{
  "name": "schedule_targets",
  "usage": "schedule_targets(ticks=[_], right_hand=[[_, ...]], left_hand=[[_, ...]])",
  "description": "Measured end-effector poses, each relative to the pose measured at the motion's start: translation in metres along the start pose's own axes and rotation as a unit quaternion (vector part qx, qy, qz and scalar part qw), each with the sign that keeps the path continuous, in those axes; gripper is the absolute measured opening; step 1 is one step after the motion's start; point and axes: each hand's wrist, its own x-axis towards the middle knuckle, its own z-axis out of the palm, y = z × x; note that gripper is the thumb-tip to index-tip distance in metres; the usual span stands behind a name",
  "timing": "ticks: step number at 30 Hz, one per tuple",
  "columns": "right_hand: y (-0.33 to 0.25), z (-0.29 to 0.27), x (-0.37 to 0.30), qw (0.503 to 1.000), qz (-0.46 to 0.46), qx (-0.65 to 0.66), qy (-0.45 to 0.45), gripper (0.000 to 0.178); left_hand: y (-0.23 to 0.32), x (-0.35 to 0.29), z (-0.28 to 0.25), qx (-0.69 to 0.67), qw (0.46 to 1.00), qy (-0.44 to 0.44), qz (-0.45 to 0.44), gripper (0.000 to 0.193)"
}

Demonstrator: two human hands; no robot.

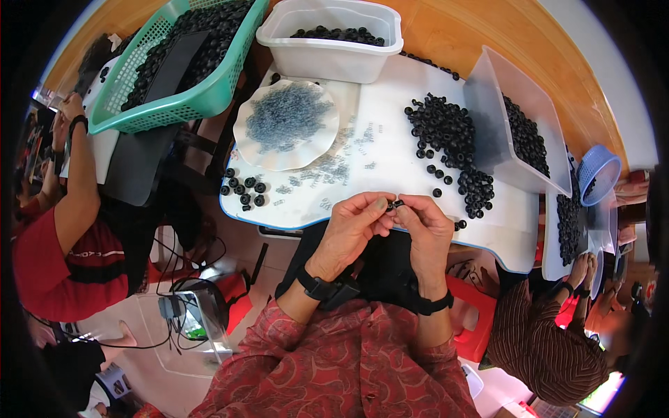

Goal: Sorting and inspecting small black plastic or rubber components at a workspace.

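At the table's front edge, my left hand [354, 226] and my right hand [426, 230] meet fingertip to fingertip. Both pinch a small black part [394, 205], mostly hidden by the fingers. Small metal springs [289, 115] are heaped on a white wavy-edged plate [249, 148] to the far left, with more scattered beside it. Several round black pieces [244, 188] lie near the left edge. Right of my hands spreads a big pile of similar black pieces [442, 129].
A white tub [327, 56] and a green basket [216, 101] hold black parts at the back. On the right stand a clear bin [491, 118] and a blue basket [599, 174]. People sit at both sides, one in a red shirt [90, 258], another in stripes [543, 341].
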Motion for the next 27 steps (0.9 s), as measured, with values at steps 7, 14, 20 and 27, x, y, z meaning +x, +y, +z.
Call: schedule_targets(ticks=[7,14,20,27], right_hand=[[-0.0007,0.0032,-0.0021,0.999,-0.033,-0.003,-0.005,0.016],[0.0017,0.0039,-0.0021,0.999,-0.046,-0.016,-0.001,0.017],[0.0003,0.0034,-0.0010,0.998,-0.055,-0.025,-0.005,0.017],[-0.0002,0.0044,-0.0030,1.000,-0.026,-0.004,-0.007,0.017]], left_hand=[[0.0011,0.0004,-0.0008,-0.014,1.000,-0.001,-0.002,0.027],[0.0007,0.0011,0.0004,-0.020,1.000,0.010,-0.001,0.025],[0.0005,0.0005,0.0008,-0.014,1.000,0.012,0.001,0.025],[0.0006,0.0003,0.0004,-0.011,1.000,0.009,-0.003,0.029]])
